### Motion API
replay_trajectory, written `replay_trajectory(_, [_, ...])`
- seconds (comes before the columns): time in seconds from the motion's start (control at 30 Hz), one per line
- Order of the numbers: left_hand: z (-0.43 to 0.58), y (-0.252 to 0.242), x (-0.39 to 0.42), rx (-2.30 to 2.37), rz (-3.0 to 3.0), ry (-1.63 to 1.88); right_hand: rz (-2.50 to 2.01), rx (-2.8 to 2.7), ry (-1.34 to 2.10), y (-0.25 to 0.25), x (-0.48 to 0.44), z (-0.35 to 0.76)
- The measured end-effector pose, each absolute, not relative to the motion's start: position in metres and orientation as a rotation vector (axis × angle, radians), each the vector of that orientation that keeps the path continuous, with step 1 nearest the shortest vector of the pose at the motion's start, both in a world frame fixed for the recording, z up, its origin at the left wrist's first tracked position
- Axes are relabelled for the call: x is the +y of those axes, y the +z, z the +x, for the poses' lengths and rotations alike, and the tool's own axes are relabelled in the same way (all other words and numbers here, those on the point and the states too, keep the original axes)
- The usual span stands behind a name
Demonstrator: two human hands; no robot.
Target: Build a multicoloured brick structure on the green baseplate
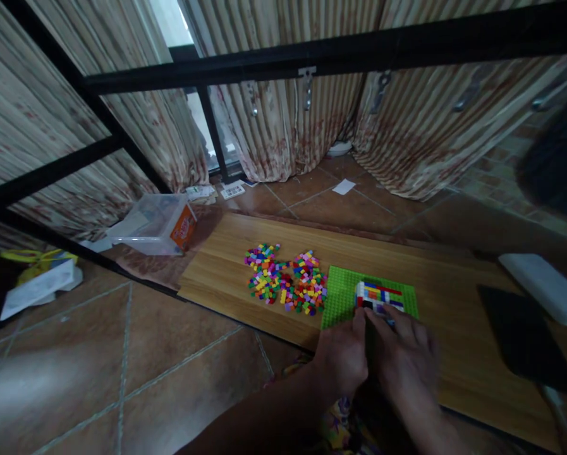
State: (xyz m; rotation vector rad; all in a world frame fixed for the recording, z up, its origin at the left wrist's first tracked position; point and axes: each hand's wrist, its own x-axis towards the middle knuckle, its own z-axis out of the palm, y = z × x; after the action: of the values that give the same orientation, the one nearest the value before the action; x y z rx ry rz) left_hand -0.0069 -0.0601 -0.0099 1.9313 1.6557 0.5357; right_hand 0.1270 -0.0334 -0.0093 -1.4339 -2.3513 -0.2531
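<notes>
Watching by head cam, I've L hand [342,357] and R hand [404,363] at near side of multicolored toy-brick build [372,293], on green studded baseplate [337,294]. Fingers bent, tips close together at build; can't tell if gripping. Loose toy bricks [309,287] just left, on wood-grain board [217,265]. Clear plastic bin [153,237] far left.

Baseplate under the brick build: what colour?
Bright green baseplate, seen in the head view, the only one.

Wooden tabletop [212,259], loose colourful bricks [266,278], green baseplate [340,292], black pad [524,338]
</notes>
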Motion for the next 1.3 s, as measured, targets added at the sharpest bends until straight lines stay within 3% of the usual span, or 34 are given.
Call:
replay_trajectory(0.2, [-0.022, 0.000, -0.064, 1.739, 1.873, 0.601, -1.396, -2.392, -0.326, -0.008, -0.031, 0.132])
replay_trajectory(0.33, [-0.077, 0.005, -0.063, 2.059, 1.687, 0.787, -1.344, -2.335, -0.259, -0.016, -0.031, 0.137])
replay_trajectory(0.5, [-0.157, 0.011, -0.048, 2.495, 1.517, 0.699, -1.285, -2.155, -0.138, -0.018, -0.038, 0.127])
replay_trajectory(0.7, [-0.172, 0.009, -0.026, 2.489, 1.720, 0.504, -1.227, -2.099, -0.027, -0.011, -0.052, 0.107])
replay_trajectory(1.0, [-0.130, -0.011, -0.034, 2.035, 1.921, 0.842, -1.062, -2.129, 0.092, -0.014, -0.064, 0.101])
replay_trajectory(1.13, [-0.157, -0.007, -0.039, 2.245, 1.774, 0.863, -1.045, -2.113, 0.169, -0.015, -0.071, 0.096])
replay_trajectory(1.3, [-0.190, 0.001, -0.036, 2.456, 1.705, 0.570, -1.011, -2.107, 0.263, -0.021, -0.080, 0.089])
